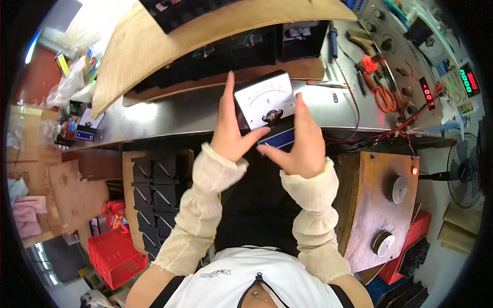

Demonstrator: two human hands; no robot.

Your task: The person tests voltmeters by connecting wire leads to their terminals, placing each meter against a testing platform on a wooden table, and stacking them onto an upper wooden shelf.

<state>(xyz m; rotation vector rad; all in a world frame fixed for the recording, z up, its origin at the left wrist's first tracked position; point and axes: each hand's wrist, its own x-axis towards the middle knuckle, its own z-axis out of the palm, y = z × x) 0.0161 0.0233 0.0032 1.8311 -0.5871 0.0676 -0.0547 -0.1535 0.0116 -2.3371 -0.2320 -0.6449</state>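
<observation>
Between my two hands is an analog panel meter (264, 97) with a white dial, a black case and a blue lower strip, held tilted over the front edge of the steel bench (190, 123). My left hand (233, 123) grips its left side, fingers along the case and thumb at the bottom. My right hand (300, 138) grips the right side, its thumb across the blue strip. Cream sleeves cover both forearms.
Behind stand wooden boards (118, 69) with black meter housings (300, 43). Right: scissors (382, 100), pliers, wires, lit displays, a wooden box with knobs (354, 195), a fan (462, 169). Left: another meter (90, 126), black parts on a board (146, 187), a red crate (113, 251).
</observation>
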